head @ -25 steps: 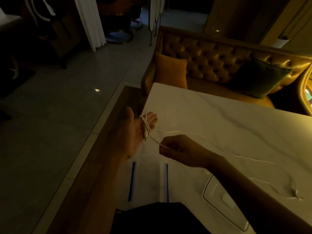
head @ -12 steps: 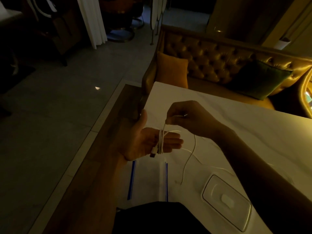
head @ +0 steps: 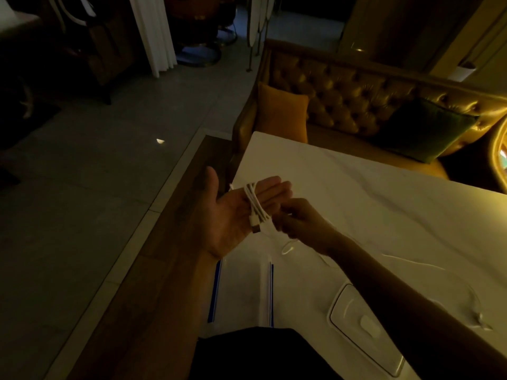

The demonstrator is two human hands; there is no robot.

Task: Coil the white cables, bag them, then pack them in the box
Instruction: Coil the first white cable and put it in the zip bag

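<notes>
— Several turns of the white cable (head: 256, 204) wound round the straight fingers of the left hand (head: 233, 218), palm up, thumb out, above the near corner of the surface (head: 356, 187). Plug end (head: 255, 227) dangling over the palm.
— And the right hand (head: 301, 223)?
— Just beside the left fingertips, fingers curled, pinching the free strand by the look of it. Blurred, so no certainty about the exact grip.
— Step in hand, then?
— Coiling, well along but not finished: loose tail (head: 411, 261) trailing off to the right across the surface.
— Next?
— Probably more passes round the fingers, taking up slack without letting the turns slide off the fingertips. Then off the hand and into a bag.
— Bags where?
— Clear zip bags (head: 244, 286), blue-edged, flat on the surface below the hands. Clear box (head: 356, 338) just right of them, partly under the right forearm.
</notes>
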